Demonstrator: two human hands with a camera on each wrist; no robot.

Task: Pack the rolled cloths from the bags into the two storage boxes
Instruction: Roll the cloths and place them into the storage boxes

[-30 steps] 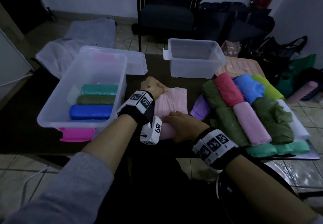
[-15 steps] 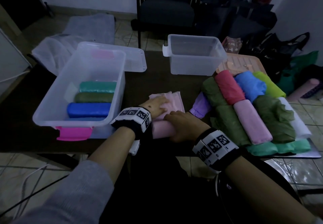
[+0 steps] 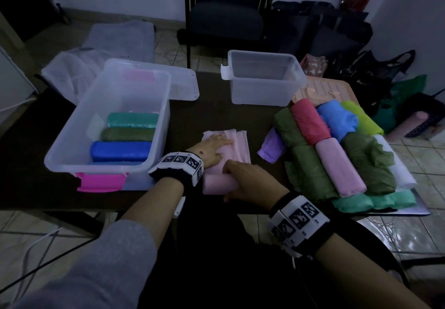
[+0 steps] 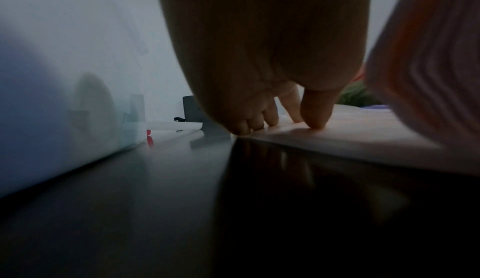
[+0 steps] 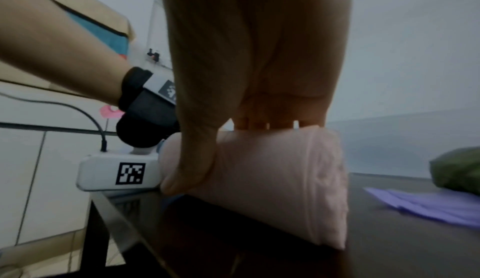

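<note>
Head view: near box (image 3: 72, 140) with teal, green, blue rolls; left hand (image 3: 212, 148) flat, right hand (image 3: 248, 178) gripping pink cloth (image 3: 237, 144).

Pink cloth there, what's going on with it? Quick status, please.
Left hand flat, pressing the unrolled part. Right hand curled round the rolled end of the pink cloth. Large box holds three rolls; small box empty. Nothing in the way.

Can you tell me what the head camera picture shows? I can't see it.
Two hands roll a pink cloth on a dark table: left hand flat, right hand gripping the roll. A clear box holds three rolls.
</note>
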